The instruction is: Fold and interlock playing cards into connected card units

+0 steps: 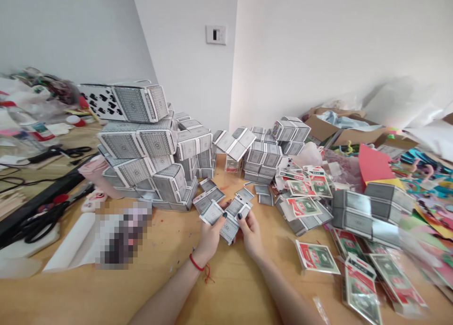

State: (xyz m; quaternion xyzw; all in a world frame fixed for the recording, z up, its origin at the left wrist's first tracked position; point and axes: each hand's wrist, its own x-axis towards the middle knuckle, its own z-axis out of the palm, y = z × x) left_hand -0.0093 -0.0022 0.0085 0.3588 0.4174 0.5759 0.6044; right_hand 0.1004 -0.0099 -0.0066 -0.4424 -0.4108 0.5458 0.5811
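My left hand (210, 235) and my right hand (250, 230) hold a piece of joined playing cards (229, 226) between them, low over the table. Grey patterned backs face up, and both thumbs press on top while most fingers are hidden beneath. Just beyond lie loose folded cards (208, 195) on the wood. To the left rises a tall stack of card boxes (141, 145), its top one showing black spades on one side. A lower card structure (264, 157) stands to the right, with a tilted card piece (235, 143) between the two.
Several red and green card packs (316, 257) lie at the right, near joined card panels (357, 214). Black scissors (44, 216) and a rolled paper sheet (72, 240) are at the left. A cardboard box (332, 126) and coloured paper (375, 164) fill the back right.
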